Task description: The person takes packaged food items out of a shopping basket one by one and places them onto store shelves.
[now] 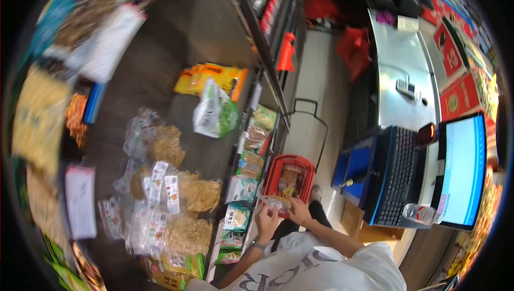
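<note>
Both of my hands hold a small clear plastic packet (277, 203) with brownish contents. My left hand (266, 222) grips its near left side, and my right hand (299, 212) has its fingers closed on the right side. Beneath and beyond the packet is a red plastic basket (309, 176) with a black handle. Inside the basket lie more packets (290, 178), partly hidden by its wall and by the one I hold. What exactly the packet contains is too small to make out.
On the left, a dark shelf (209, 152) bears clear bags of dried food (187, 235), yellow packets (211, 77) and a white-green bag (215, 112). Packets line its edge. On the right stand a counter (399, 50), keyboard (395, 176), monitor (465, 170) and plastic bottle (420, 214).
</note>
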### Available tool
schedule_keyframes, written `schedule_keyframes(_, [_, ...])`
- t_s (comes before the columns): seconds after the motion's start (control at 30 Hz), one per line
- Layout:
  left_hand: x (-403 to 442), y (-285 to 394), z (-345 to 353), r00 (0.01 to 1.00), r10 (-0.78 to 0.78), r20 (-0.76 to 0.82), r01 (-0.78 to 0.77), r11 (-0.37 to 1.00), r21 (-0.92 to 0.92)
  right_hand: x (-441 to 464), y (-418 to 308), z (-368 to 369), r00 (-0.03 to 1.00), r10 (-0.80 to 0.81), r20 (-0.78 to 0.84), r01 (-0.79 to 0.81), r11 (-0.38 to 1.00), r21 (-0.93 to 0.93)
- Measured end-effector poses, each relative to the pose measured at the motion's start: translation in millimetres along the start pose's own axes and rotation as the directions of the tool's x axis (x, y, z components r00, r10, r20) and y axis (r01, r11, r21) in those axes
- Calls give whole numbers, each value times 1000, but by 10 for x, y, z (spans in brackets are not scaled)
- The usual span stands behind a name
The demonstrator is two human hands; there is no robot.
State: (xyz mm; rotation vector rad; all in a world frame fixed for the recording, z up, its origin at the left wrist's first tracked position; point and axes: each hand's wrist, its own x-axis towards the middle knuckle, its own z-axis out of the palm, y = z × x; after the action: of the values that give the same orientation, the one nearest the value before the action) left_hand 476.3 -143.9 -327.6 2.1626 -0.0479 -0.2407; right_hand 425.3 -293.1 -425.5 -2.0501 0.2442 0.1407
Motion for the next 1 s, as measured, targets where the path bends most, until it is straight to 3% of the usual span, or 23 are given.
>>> schedule_keyframes(0.1, [-13,633,-447,997,79,10,-78,990,-115,0,-423,-291,985,-145,-89,147,989,15])
schedule_keyframes(0.13, [-16,751,-629,958,279,66,-279,960,-5,-8,-583,-407,971,-194,-141,203,978,55])
schedule_keyframes(0.17, [-57,814,-756,947,269,175,-261,963,-65,-27,-778,-549,980,-151,-130,167,979,117])
schedule_keyframes(0.23, [-118,1474,-1148,865,492,99,-464,859,-216,-26,-1331,-1008,987,69,145,-91,984,151])
schedule_keyframes(0.27, [-133,1584,-1283,845,534,21,-528,840,-127,-32,-1237,-950,997,66,28,-71,969,238])
schedule_keyframes(0.3, [-158,1639,-1394,818,573,-44,-575,818,-30,-25,-1350,-1004,998,53,38,-59,975,214])
schedule_keyframes(0.37, [-222,1718,-1568,844,490,-218,-512,857,-57,-45,-1738,-1182,994,-37,-107,96,779,620])
schedule_keyframes(0.4, [-264,1773,-1649,849,443,-289,-470,882,-29,-60,-1940,-1319,996,-33,-81,79,743,664])
schedule_keyframes(0.43, [-303,1799,-1723,848,393,-355,-422,907,-4,-62,-2125,-1434,997,-31,-70,70,752,656])
schedule_keyframes(0.5, [-358,1772,-1848,882,321,-345,-392,906,-161,-77,-2453,-1659,979,-199,-53,181,709,681])
schedule_keyframes(0.53, [-387,1780,-1899,934,240,-265,-336,844,-418,-83,-2603,-1773,972,-234,-8,182,736,652])
schedule_keyframes(0.63, [-484,1756,-2002,947,319,-17,-246,695,-676,-211,-3107,-1871,971,-232,50,159,792,589])
schedule_keyframes(0.67, [-527,1516,-1991,955,276,103,-159,778,-608,-224,-3155,-1860,975,-215,64,138,801,583])
schedule_keyframes(0.7, [-582,1706,-2024,977,146,155,-14,772,-635,-235,-3188,-1846,966,-209,152,90,824,559])
schedule_keyframes(0.77, [-665,1722,-2023,986,57,159,86,641,-763,-289,-3281,-1816,952,-175,252,17,851,525])
schedule_keyframes(0.83, [-717,1816,-1996,998,57,37,-5,606,-795,-340,-3384,-1814,919,-77,386,-166,812,559])
schedule_keyframes(0.9, [-829,1697,-1976,1000,4,23,16,625,-780,-354,-3265,-1753,900,-65,431,-205,810,550])
schedule_keyframes(0.97, [-924,1705,-1906,1000,-8,-12,-5,604,-797,-363,-3121,-1633,913,-254,318,15,802,597])
schedule_keyframes(1.0, [-960,1710,-1882,1000,-10,-24,-13,587,-810,-378,-3110,-1649,906,-239,349,-33,782,623])
